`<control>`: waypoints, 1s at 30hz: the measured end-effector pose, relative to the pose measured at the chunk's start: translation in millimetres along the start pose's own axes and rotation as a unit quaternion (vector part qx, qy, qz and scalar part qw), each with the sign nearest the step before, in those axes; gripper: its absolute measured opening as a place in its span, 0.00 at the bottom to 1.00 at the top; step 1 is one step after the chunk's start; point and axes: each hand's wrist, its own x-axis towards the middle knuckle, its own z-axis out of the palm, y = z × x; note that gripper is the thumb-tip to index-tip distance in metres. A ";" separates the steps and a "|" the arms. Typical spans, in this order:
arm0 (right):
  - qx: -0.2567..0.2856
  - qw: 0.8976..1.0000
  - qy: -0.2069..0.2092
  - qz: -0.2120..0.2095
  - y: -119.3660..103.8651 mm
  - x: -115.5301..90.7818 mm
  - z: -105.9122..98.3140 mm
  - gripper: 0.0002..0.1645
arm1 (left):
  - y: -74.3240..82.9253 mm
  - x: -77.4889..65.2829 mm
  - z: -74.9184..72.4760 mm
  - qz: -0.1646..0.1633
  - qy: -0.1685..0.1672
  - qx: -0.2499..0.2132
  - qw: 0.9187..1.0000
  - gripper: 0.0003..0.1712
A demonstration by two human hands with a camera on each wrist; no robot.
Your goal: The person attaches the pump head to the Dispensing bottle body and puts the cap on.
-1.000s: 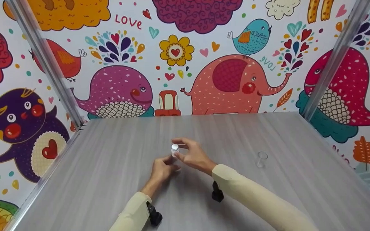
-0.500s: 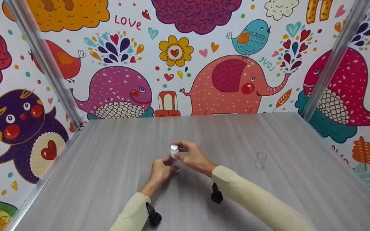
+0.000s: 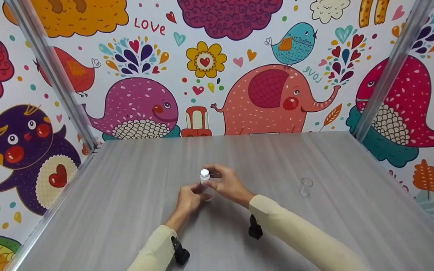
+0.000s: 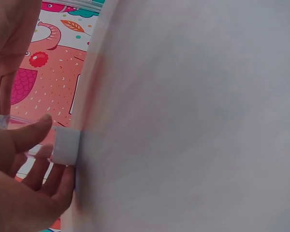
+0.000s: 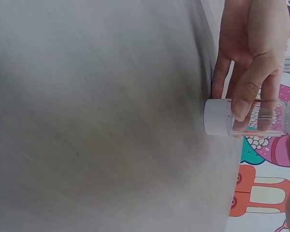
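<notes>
A clear cylindrical bottle (image 5: 280, 121) with a white top (image 3: 204, 172) and a wide white base (image 5: 216, 117) stands upright on the table, between the two hands. My left hand (image 3: 189, 197) grips its clear body low down, thumb on one side and fingers on the other, as the right wrist view shows. Around the upper part, just below the top, my right hand (image 3: 229, 184) holds the bottle between thumb and fingers. In the left wrist view, the bottle's upper end is partly cut off by the frame edge.
A small clear open-topped cup (image 3: 306, 187) stands on the grey wood-grain table (image 3: 145, 169), right of the hands. Metal posts (image 3: 60, 82) and walls printed with cartoon animals border the table. Black wrist mounts (image 3: 255, 227) hang below both sleeves.
The right fingers have shifted slightly around the bottle's upper part. The left hand, the bottle and the cup stay in place.
</notes>
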 end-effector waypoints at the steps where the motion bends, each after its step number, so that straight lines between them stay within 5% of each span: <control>1: 0.006 1.000 0.001 0.000 0.2 -0.4 0.4 0.27 | -0.5 -0.1 0.0 0.000 0.001 -0.001 1.000 0.27; 11: 0.040 0.999 0.008 0.013 -2.9 2.7 2.1 0.26 | 1.4 -1.8 1.1 -0.021 -0.006 -0.060 0.998 0.30; 19: 0.029 1.000 0.009 -0.001 -2.3 2.4 3.9 0.21 | 1.1 0.0 0.3 -0.014 0.004 -0.009 1.000 0.30; 30: 0.041 0.999 0.023 0.010 2.5 0.8 5.5 0.21 | 1.0 0.1 -0.4 -0.005 -0.003 -0.002 1.000 0.29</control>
